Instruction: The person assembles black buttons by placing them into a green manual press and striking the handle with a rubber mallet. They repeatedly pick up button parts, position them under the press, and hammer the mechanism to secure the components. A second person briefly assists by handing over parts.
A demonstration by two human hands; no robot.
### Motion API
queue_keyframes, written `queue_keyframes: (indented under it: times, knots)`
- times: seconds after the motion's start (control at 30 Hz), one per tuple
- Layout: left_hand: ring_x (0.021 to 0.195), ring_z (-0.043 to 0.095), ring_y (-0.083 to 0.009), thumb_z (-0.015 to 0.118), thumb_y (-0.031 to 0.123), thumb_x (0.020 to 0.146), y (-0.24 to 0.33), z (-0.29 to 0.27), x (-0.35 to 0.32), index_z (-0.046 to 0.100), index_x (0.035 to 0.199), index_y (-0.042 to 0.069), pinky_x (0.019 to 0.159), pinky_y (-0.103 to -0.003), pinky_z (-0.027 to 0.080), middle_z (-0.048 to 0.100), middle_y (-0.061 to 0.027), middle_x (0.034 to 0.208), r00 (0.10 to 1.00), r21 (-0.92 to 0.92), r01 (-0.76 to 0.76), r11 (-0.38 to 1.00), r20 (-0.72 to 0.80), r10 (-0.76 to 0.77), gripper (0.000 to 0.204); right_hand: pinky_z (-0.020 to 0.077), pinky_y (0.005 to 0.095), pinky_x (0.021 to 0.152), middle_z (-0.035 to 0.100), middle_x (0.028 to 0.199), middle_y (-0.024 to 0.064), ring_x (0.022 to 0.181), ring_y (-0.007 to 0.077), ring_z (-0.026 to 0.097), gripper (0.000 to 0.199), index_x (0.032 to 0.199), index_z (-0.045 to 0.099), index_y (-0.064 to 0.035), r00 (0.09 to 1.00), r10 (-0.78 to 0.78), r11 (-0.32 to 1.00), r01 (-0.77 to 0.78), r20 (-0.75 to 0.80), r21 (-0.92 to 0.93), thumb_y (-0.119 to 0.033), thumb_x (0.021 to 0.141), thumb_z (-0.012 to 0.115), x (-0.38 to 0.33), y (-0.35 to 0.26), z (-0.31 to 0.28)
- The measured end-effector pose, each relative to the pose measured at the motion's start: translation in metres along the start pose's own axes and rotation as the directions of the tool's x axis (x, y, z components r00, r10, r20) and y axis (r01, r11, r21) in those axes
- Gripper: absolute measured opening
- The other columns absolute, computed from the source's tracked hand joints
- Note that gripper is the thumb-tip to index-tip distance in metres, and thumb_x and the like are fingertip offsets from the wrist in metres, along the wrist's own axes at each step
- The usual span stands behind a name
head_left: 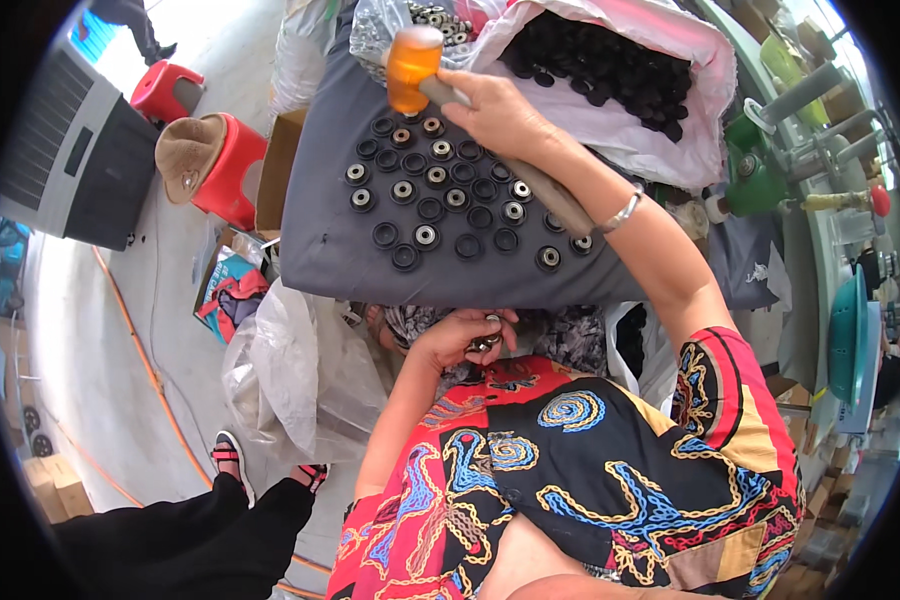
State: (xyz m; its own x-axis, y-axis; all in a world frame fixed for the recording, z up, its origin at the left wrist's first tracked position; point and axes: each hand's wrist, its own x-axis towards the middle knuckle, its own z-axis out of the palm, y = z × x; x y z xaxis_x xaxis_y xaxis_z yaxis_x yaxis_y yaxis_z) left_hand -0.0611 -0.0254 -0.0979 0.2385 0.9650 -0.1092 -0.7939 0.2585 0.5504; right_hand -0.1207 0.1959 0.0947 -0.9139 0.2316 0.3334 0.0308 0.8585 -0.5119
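My right hand (500, 112) grips the handle of a mallet with an orange head (412, 66), raised over the far edge of a grey padded work surface (320, 240). Several black rubber rings, some with metal bearings inside (426, 236), lie in rows on that surface. My left hand (462, 336) is closed on a few small metal bearings near my lap, below the near edge of the grey surface. A silver bracelet (622, 212) sits on my right wrist.
A bag of black rings (600, 62) and a clear bag of metal parts (440, 18) lie at the far side. Red stools (228, 170) and a cardboard box (276, 165) stand left. A clear plastic bag (290, 380) is by my left knee; another person's legs (200, 520) are lower left.
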Motion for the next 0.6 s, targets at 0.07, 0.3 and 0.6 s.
queue_keyframes:
  times: [0.07,0.3,0.6]
  knots:
    - [0.053,0.055,-0.0152,0.049,0.013,0.094,-0.001,-0.004,0.001,0.048,0.116,0.001,0.039,-0.020,0.030,0.063,-0.0191,0.091,0.999,-0.004,-0.017,1.000,0.038,0.017,0.025,0.0514,0.0325,0.072,0.066,0.092,0.0197,0.073,0.0188,0.064,0.047,0.131,0.050,-0.0027,0.999,0.049,0.999,-0.049,0.015,-0.007,-0.014,0.085,0.060,-0.011,-0.017,-0.015]
    - [0.049,0.050,-0.0165,0.053,0.016,0.093,0.000,0.000,0.005,0.050,0.113,-0.003,0.039,-0.024,0.029,0.063,-0.0201,0.090,1.000,0.008,-0.030,1.000,0.007,0.030,0.028,0.0492,0.0366,0.081,0.062,0.102,0.0267,0.093,0.0341,0.064,0.048,0.132,0.047,-0.0005,0.983,0.136,0.989,-0.128,0.125,-0.069,-0.011,0.087,0.058,-0.033,0.004,-0.003]
    - [0.050,0.047,-0.0120,0.055,0.015,0.092,-0.004,-0.002,-0.005,0.050,0.115,0.001,0.040,-0.022,0.030,0.063,-0.0152,0.086,0.998,0.026,0.034,0.999,-0.062,-0.032,0.028,0.0474,0.0416,0.080,0.061,0.099,0.0275,0.096,0.0405,0.059,0.038,0.123,0.050,0.0008,0.996,-0.068,0.995,0.071,-0.054,0.065,-0.009,0.086,0.055,-0.032,0.011,0.011]
